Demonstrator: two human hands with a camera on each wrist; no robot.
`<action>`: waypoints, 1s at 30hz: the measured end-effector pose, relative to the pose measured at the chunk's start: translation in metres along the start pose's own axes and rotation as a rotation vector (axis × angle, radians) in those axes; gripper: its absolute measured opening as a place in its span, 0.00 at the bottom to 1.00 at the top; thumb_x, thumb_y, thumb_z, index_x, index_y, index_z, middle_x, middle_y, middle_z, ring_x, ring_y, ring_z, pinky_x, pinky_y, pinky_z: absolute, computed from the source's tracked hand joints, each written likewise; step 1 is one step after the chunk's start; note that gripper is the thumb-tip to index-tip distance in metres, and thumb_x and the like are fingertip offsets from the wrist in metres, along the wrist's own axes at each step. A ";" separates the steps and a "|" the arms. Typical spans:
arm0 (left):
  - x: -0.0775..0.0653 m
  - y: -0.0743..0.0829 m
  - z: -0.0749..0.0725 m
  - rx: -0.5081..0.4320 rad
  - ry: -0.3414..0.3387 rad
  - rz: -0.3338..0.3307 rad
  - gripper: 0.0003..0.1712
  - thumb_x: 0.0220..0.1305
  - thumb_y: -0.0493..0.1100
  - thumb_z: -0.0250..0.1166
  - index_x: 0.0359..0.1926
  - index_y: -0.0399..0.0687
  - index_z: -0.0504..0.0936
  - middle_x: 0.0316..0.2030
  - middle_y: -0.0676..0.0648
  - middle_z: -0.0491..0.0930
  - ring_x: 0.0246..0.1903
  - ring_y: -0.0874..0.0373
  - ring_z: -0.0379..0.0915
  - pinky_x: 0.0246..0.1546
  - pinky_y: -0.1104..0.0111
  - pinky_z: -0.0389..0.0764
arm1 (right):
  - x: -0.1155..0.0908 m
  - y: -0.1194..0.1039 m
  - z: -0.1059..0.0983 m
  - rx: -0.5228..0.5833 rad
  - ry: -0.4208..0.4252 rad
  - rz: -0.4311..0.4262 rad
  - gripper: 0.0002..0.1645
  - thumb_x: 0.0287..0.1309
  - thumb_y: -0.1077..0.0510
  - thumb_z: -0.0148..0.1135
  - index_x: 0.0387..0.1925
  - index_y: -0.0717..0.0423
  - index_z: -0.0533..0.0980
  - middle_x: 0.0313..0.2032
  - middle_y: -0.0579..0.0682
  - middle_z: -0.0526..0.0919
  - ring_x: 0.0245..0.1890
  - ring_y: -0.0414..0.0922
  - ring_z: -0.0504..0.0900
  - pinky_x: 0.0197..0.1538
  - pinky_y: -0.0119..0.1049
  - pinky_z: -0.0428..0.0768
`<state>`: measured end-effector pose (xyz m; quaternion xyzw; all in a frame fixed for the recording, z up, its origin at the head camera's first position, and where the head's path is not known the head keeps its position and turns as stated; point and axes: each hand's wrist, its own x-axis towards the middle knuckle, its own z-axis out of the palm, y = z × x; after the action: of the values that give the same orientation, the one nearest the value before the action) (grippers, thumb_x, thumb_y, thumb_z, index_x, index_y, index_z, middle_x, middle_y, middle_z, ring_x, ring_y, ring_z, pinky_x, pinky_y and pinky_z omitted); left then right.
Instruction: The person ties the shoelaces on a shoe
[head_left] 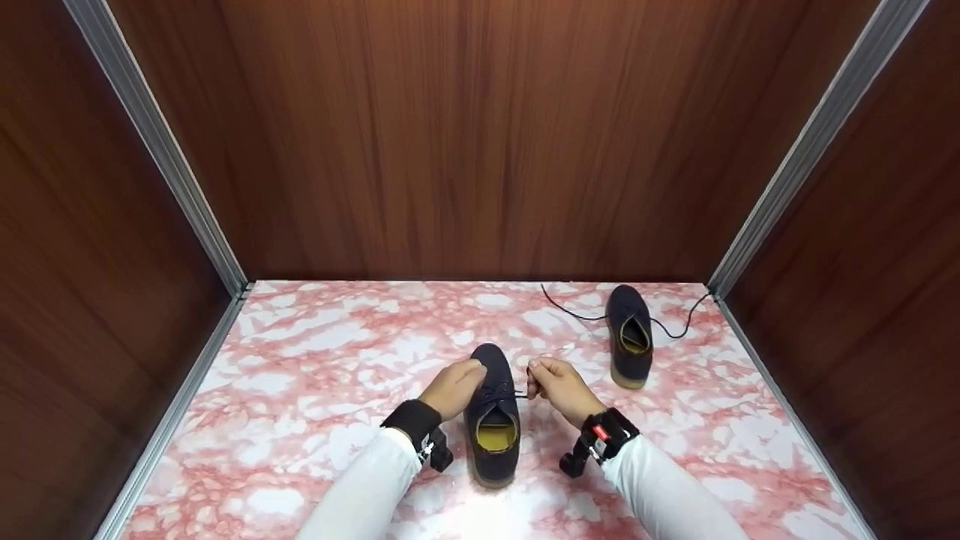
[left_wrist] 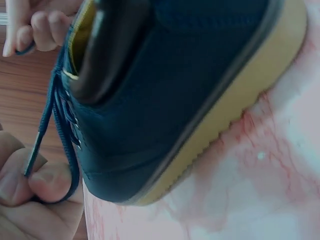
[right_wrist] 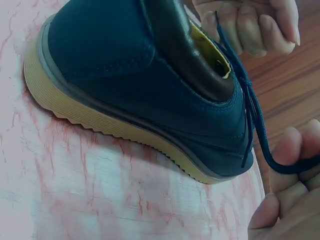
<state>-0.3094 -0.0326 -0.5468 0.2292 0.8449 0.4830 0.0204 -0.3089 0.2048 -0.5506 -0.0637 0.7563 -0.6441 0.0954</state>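
A dark blue lace-up shoe with a yellow lining stands upright between the two hands, toe pointing away. Its thick tan sole rests on the table. At the shoe's left side, my left hand pinches a loop of the shoelace between thumb and fingers; a tipped lace end hangs beside the thumb. My right hand, on the other side, grips another part of the lace with curled fingers. The laces cross over the shoe's opening; the exact shape of the knot is hard to tell.
A matching shoe stands at the back right, its untied laces spread to both sides. The red-and-white marbled tabletop is bounded by brown wood-grain panels at the back and sides, with grey metal strips at the corners.
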 end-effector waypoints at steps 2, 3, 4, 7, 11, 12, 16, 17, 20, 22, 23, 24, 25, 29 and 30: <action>0.000 0.001 -0.001 -0.013 -0.003 0.003 0.19 0.79 0.40 0.51 0.26 0.43 0.69 0.24 0.56 0.63 0.26 0.63 0.61 0.35 0.71 0.66 | 0.000 0.001 -0.002 0.060 0.006 0.017 0.20 0.82 0.58 0.46 0.31 0.62 0.73 0.27 0.46 0.82 0.31 0.39 0.82 0.44 0.33 0.83; 0.000 0.001 -0.002 -0.020 -0.002 0.001 0.19 0.79 0.40 0.52 0.26 0.42 0.69 0.24 0.56 0.64 0.26 0.64 0.62 0.34 0.72 0.66 | 0.000 0.001 -0.003 0.079 0.013 0.022 0.19 0.82 0.58 0.45 0.32 0.61 0.73 0.29 0.47 0.83 0.32 0.40 0.84 0.45 0.34 0.84; 0.000 0.001 -0.004 -0.030 0.001 0.000 0.18 0.79 0.40 0.53 0.27 0.41 0.70 0.25 0.55 0.65 0.26 0.64 0.63 0.33 0.72 0.67 | 0.000 0.002 -0.003 0.087 0.032 0.029 0.19 0.82 0.58 0.45 0.32 0.61 0.74 0.31 0.48 0.85 0.34 0.40 0.85 0.47 0.35 0.85; 0.000 0.000 -0.010 -0.048 0.004 -0.022 0.17 0.79 0.43 0.53 0.30 0.39 0.73 0.26 0.54 0.68 0.26 0.63 0.66 0.33 0.71 0.70 | 0.000 0.003 -0.007 0.039 0.094 0.027 0.20 0.82 0.57 0.46 0.34 0.63 0.75 0.36 0.54 0.87 0.38 0.42 0.86 0.51 0.42 0.87; -0.001 0.000 -0.018 0.002 -0.008 -0.057 0.16 0.79 0.44 0.53 0.34 0.42 0.78 0.28 0.55 0.71 0.28 0.63 0.69 0.36 0.69 0.73 | -0.001 0.004 -0.011 -0.147 0.165 0.007 0.20 0.80 0.56 0.49 0.35 0.65 0.78 0.40 0.58 0.88 0.39 0.43 0.87 0.51 0.50 0.87; -0.001 -0.001 -0.020 0.033 -0.012 -0.061 0.15 0.78 0.44 0.54 0.34 0.44 0.78 0.28 0.56 0.72 0.28 0.63 0.68 0.37 0.68 0.72 | -0.002 0.004 -0.012 -0.191 0.171 0.001 0.20 0.80 0.56 0.50 0.35 0.65 0.79 0.40 0.58 0.89 0.39 0.44 0.88 0.50 0.50 0.88; -0.005 -0.002 -0.025 0.136 -0.035 -0.076 0.13 0.76 0.45 0.57 0.31 0.49 0.77 0.25 0.58 0.71 0.27 0.63 0.68 0.36 0.68 0.71 | -0.003 0.007 -0.018 -0.299 0.176 -0.012 0.18 0.79 0.56 0.52 0.34 0.63 0.80 0.40 0.56 0.88 0.41 0.51 0.90 0.42 0.43 0.86; -0.006 -0.003 -0.026 0.152 -0.042 -0.072 0.13 0.75 0.45 0.58 0.30 0.50 0.77 0.25 0.59 0.71 0.27 0.64 0.68 0.36 0.69 0.71 | -0.004 0.007 -0.019 -0.313 0.174 -0.013 0.18 0.78 0.57 0.52 0.34 0.63 0.80 0.40 0.56 0.88 0.41 0.53 0.90 0.40 0.40 0.85; -0.009 -0.002 -0.028 0.168 -0.059 -0.063 0.13 0.74 0.44 0.59 0.29 0.50 0.78 0.24 0.60 0.71 0.26 0.64 0.68 0.35 0.69 0.71 | -0.005 0.008 -0.022 -0.345 0.173 -0.012 0.18 0.78 0.56 0.53 0.33 0.61 0.81 0.39 0.54 0.89 0.41 0.55 0.90 0.35 0.32 0.80; -0.011 -0.001 -0.028 0.173 -0.065 -0.055 0.12 0.74 0.43 0.60 0.30 0.49 0.79 0.24 0.60 0.73 0.26 0.64 0.68 0.35 0.69 0.72 | -0.006 0.009 -0.024 -0.361 0.174 -0.012 0.18 0.78 0.55 0.54 0.33 0.60 0.81 0.38 0.54 0.89 0.40 0.55 0.89 0.34 0.31 0.79; -0.011 0.000 -0.028 0.178 -0.066 -0.055 0.11 0.73 0.42 0.60 0.31 0.49 0.80 0.24 0.60 0.73 0.26 0.65 0.69 0.35 0.69 0.72 | -0.007 0.009 -0.024 -0.366 0.175 -0.009 0.18 0.78 0.55 0.54 0.33 0.59 0.81 0.38 0.54 0.89 0.40 0.55 0.89 0.34 0.31 0.79; -0.012 0.001 -0.028 0.183 -0.067 -0.056 0.10 0.73 0.42 0.60 0.31 0.49 0.80 0.24 0.60 0.74 0.26 0.65 0.69 0.34 0.69 0.73 | -0.008 0.010 -0.025 -0.373 0.176 -0.007 0.18 0.78 0.55 0.54 0.32 0.59 0.81 0.37 0.53 0.89 0.40 0.56 0.89 0.34 0.31 0.79; -0.013 0.002 -0.028 0.189 -0.069 -0.057 0.09 0.73 0.42 0.60 0.32 0.49 0.81 0.25 0.60 0.75 0.26 0.65 0.70 0.34 0.70 0.73 | -0.009 0.011 -0.025 -0.378 0.176 -0.005 0.18 0.77 0.55 0.55 0.32 0.58 0.81 0.37 0.53 0.89 0.40 0.57 0.89 0.34 0.31 0.80; -0.017 0.004 -0.027 0.214 -0.065 -0.040 0.06 0.71 0.42 0.62 0.35 0.50 0.82 0.26 0.58 0.76 0.26 0.66 0.70 0.34 0.70 0.74 | -0.012 0.013 -0.027 -0.404 0.165 -0.012 0.17 0.77 0.55 0.56 0.31 0.59 0.81 0.38 0.54 0.89 0.41 0.57 0.89 0.36 0.32 0.80; -0.018 0.005 -0.027 0.219 -0.063 -0.033 0.05 0.71 0.42 0.62 0.36 0.50 0.83 0.27 0.57 0.77 0.27 0.65 0.70 0.34 0.71 0.74 | -0.013 0.013 -0.028 -0.415 0.163 -0.019 0.17 0.77 0.55 0.56 0.32 0.59 0.81 0.38 0.54 0.89 0.41 0.57 0.89 0.37 0.33 0.80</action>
<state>-0.2981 -0.0593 -0.5320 0.2313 0.8952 0.3797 0.0295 -0.3025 0.2364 -0.5586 -0.0366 0.8771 -0.4787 0.0128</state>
